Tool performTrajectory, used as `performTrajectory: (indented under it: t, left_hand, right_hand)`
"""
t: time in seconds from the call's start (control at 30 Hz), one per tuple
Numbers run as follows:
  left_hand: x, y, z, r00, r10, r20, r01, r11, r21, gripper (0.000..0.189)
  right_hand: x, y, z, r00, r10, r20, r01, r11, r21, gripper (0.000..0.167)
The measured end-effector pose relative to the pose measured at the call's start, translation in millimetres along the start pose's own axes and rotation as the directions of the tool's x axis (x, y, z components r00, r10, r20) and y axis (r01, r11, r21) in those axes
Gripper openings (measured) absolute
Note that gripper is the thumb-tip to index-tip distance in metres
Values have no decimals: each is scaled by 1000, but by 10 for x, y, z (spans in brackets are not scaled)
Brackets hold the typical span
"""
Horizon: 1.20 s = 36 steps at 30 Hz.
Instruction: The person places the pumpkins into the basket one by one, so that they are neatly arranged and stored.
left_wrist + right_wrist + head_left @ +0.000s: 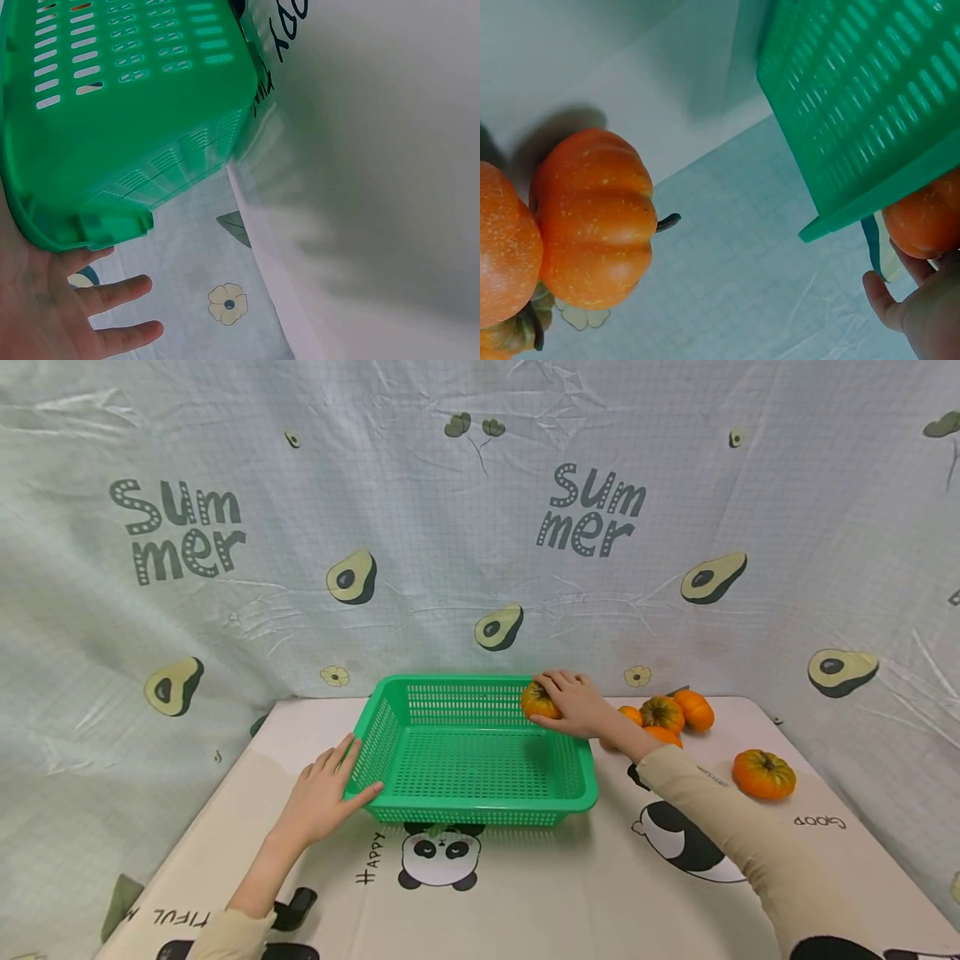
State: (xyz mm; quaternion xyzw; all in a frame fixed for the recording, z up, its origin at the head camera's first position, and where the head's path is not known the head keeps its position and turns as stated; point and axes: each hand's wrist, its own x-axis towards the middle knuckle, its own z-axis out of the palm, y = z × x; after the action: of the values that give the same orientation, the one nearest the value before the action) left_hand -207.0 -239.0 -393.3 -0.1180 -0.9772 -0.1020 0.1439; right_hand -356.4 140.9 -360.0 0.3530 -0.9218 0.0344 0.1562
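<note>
Panda-printed tablecloth (pixel 525 914), lower frame; green perforated basket (pixel 472 760), centre; my left hand (pixel 322 789), left of centre at the basket's rim, fingers spread and nearly straight, gripping nothing; my right hand (pixel 579 703), right of centre, fingers curled round the last item below; pumpkin cluster (pixel 663 713), farther right; lone ribbed pumpkin (pixel 763 774), right; held orange pumpkin (pixel 536 702), over the basket's far right corner; step in hand, I judge: loading it; next move calls for lowering, then loosening my grip.

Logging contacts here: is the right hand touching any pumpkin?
Touching: the head view shows the right hand gripping a pumpkin, fingers and thumb against it.
</note>
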Motion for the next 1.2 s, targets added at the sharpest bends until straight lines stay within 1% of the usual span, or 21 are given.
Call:
performTrajectory:
  t: [0.13, 0.23, 0.4, 0.63, 0.73, 0.9, 1.2]
  left_hand:
    - [2, 2, -4, 1000, -2, 7, 2, 1000, -5, 79]
    - [0, 9, -11, 1000, -5, 11, 5, 1000, -12, 79]
    - [0, 24, -21, 1000, -10, 19, 11, 1000, -28, 79]
    - [-2, 27, -27, 1000, -15, 4, 15, 999, -34, 78]
    - [-2, 23, -19, 1000, -18, 12, 18, 999, -30, 78]
    - [1, 10, 3, 1000, -19, 25, 19, 999, -33, 80]
    - [5, 3, 8, 1000, -14, 12, 14, 1000, -25, 79]
  right_hand:
    - [62, 10, 53, 999, -36, 34, 37, 999, -26, 63]
    - [88, 7, 88, 995, -64, 73, 66, 998, -19, 63]
    - [126, -2, 140, 984, -88, 158, 96, 994, -44, 65]
    - [164, -50, 135, 967, -126, 222, 141, 989, -50, 63]
    - [184, -70, 136, 961, -123, 249, 143, 987, -66, 63]
    - [213, -84, 169, 951, -93, 293, 127, 987, -99, 66]
    - [245, -85, 237, 942, -67, 330, 117, 984, -136, 66]
